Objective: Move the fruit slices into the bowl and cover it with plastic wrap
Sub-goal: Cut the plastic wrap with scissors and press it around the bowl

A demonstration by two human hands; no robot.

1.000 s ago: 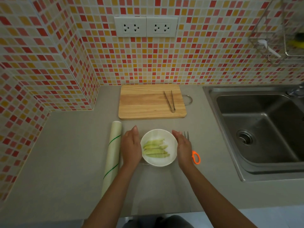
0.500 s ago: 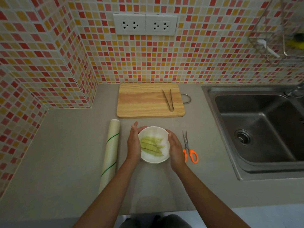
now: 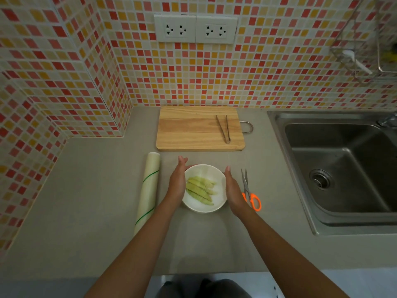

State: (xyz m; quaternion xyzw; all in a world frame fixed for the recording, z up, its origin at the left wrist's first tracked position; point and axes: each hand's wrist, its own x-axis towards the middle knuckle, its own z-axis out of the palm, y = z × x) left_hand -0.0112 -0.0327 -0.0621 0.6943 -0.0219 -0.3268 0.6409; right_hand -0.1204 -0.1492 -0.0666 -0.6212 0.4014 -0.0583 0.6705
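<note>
A white bowl stands on the grey counter and holds several pale green fruit slices. My left hand lies edge-on along the bowl's left side with straight fingers. My right hand lies the same way along the bowl's right side, fingers straight. Whether a film of wrap lies over the bowl I cannot tell. The roll of plastic wrap with green stripes lies on the counter left of my left hand.
Behind the bowl a wooden cutting board carries metal tongs. Orange-handled scissors lie right of my right hand. A steel sink fills the right. Tiled walls close the back and left.
Both hands have turned from lying flat beside the bowl to standing on edge against its sides. The scissors have come out from under my right hand.
</note>
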